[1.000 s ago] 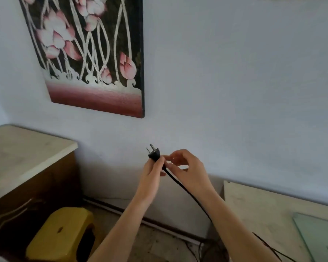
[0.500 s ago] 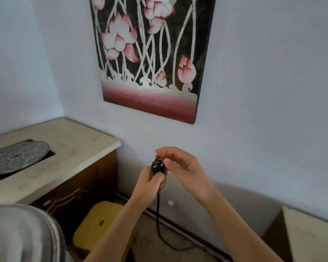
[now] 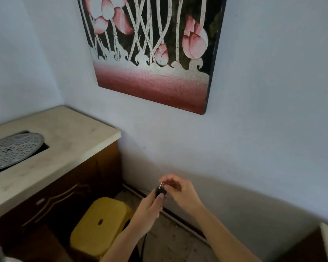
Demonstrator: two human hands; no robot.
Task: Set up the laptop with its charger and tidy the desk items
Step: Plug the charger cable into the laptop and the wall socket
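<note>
Two hands on black plug (image 3: 160, 190), low near wall: I see left hand (image 3: 147, 210) fingers pinching body, right hand (image 3: 180, 191) fingers curled at prongs. Light, rigid; cable (image 3: 143, 244) limp, trailing. I'd grip body, never prongs.

Soft daylight, perhaps from the left; shadowed floor, slightly blurred hands.

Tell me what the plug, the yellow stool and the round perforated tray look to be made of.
Plug: matte black moulded plastic, it seems, with a shiny metal prong catching light.
Yellow stool: likely moulded plastic, going by its uniform colour, rounded corners and the slot in its seat.
Round perforated tray: probably thin metal, steel or aluminium; grey sheen, punched holes.
</note>
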